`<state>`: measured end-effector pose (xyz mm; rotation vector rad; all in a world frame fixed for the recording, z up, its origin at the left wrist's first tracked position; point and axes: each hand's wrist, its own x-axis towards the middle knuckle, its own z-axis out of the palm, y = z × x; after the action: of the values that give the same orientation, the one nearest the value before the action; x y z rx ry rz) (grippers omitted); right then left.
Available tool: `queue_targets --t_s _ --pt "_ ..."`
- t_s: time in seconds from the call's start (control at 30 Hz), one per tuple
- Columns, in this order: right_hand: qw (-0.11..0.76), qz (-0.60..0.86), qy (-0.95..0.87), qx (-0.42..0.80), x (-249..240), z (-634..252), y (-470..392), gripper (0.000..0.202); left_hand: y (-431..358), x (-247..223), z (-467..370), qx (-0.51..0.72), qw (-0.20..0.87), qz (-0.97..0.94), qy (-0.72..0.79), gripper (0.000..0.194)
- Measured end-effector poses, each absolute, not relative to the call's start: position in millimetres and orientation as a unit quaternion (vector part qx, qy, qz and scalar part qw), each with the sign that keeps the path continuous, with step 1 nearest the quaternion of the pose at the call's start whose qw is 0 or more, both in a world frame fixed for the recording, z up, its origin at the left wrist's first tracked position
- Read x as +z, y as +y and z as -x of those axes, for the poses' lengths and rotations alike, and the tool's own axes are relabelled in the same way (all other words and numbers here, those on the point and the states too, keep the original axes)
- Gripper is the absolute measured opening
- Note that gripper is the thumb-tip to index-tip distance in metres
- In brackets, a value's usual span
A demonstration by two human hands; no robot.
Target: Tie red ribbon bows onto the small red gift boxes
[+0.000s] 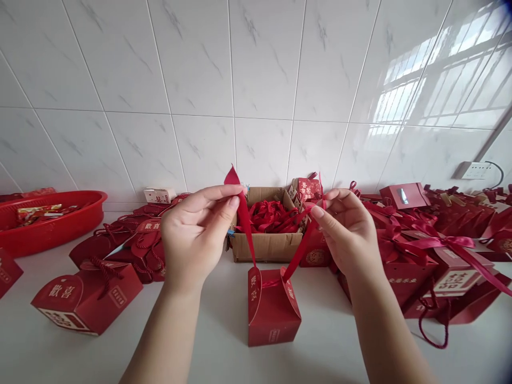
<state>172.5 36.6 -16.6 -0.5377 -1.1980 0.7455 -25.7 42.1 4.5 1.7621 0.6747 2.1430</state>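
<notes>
Our left forearm [168, 325] and right forearm [386, 325] reach in from the near edge over a white counter [220, 352]. At far left we see a red basin [86, 226] with small wrapped packets [40, 213] in it. Right of it, a red carton with a rope handle [90, 298] rests near a heap of similar cartons [138, 242].

Next comes our left hand [202, 229], raised, pinching one end of a red ribbon [247, 232] between thumb and fingers, its tip poking up above. From there the strand slants down to the left flap of a small red box [274, 317]. We have that box upright on the counter, below our hands and between them, touched by neither; more ribbon crosses between its flaps. Behind it stands a cardboard box [266, 249] full of loose red ribbons [272, 216].

From the right flap the other strand climbs to our right hand [350, 234], which grips it at the fingertips. Beyond, we have crowded red bags and boxes [404, 282], one box topped with a pink bow [442, 242].
</notes>
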Motion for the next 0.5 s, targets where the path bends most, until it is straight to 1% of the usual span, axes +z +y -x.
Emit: queue_targets --t_s 0.2,0.37,0.5 --pt "0.742 0.272 -0.517 0.329 -17.5 -171.0 36.4 0.013 40.2 6.1 25.7 0.742 0.138 -0.612 0.237 0.013" --pt "0.735 0.294 -0.532 0.301 -17.0 -173.5 35.4 0.012 37.0 8.0 22.4 0.748 0.132 -0.602 0.247 0.013" --pt "0.736 0.283 -0.532 0.309 -16.2 -174.7 34.3 0.012 35.6 8.7 24.1 0.741 0.132 -0.608 0.251 0.015"
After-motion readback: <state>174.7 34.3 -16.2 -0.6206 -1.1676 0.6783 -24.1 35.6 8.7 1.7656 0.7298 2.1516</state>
